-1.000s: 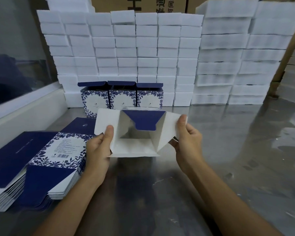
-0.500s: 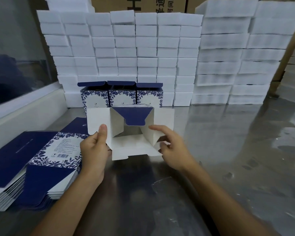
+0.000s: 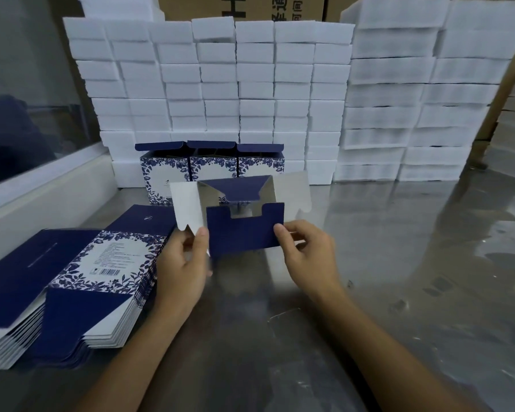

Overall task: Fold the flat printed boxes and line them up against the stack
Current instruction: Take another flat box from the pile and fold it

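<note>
Notched navy flap (image 3: 244,230) has swung up; both hands' grips pinch cardboard.

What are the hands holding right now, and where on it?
One half-folded box. The left hand pinches its white left side flap near the bottom; the right hand pinches the lower right corner of the navy front flap.

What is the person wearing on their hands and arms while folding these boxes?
Nothing that shows. The left hand and right hand are bare, with no gloves, rings or watch visible. Both forearms are uncovered down to the frame's lower edge, so no sleeve is in view.
</note>
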`<action>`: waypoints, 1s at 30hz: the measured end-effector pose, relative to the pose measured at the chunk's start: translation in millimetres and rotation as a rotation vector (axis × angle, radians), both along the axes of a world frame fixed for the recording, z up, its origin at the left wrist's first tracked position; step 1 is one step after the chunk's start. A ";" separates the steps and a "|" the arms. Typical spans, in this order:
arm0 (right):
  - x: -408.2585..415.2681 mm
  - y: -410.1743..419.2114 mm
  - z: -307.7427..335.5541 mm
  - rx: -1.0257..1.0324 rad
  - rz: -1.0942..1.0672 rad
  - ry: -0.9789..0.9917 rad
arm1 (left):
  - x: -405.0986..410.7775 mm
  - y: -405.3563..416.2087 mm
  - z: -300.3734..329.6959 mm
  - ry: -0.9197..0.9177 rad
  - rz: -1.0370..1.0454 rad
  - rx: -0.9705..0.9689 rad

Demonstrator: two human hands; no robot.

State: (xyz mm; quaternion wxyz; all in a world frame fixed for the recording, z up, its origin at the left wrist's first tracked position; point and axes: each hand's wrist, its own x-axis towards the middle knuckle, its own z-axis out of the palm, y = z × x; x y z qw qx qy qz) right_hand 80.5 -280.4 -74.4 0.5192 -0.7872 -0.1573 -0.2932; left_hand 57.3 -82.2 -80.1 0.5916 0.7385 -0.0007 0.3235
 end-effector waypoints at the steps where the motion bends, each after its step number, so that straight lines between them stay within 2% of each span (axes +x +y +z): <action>1: -0.5 0.5 0.8 0.026 -0.012 -0.019 | -1.0 0.3 -2.0 0.008 -0.003 0.107; 4: -1.2 0.3 1.8 0.093 -0.045 -0.028 | -2.0 -0.9 -6.4 0.024 -0.011 0.302; 7: 0.4 0.2 -0.3 0.137 -0.085 0.000 | -0.3 1.0 -7.2 -0.027 0.003 0.382; 11: 3.4 0.6 -0.7 0.292 -0.128 0.106 | 0.3 -2.1 -7.3 0.084 0.004 0.369; 14: 2.2 2.6 -1.9 0.333 -0.086 0.313 | -2.4 -11.4 -10.0 0.187 -0.055 0.255; 17: -4.0 11.8 -4.1 0.196 0.080 0.417 | -5.8 -22.1 -11.9 0.292 -0.130 0.075; 19: -9.3 20.2 -5.9 0.045 0.186 0.395 | -7.7 -26.9 -11.0 0.343 -0.159 0.038; 22: -13.4 27.9 -10.2 -0.136 0.195 0.321 | -9.1 -30.1 -6.8 0.380 -0.155 -0.020; 27: -10.9 26.2 -10.8 -0.134 0.170 0.334 | -10.6 -32.3 -3.6 0.419 -0.194 -0.037; 30: -11.1 26.6 -9.0 -0.065 0.174 0.330 | -8.4 -29.3 -2.0 0.444 -0.171 -0.029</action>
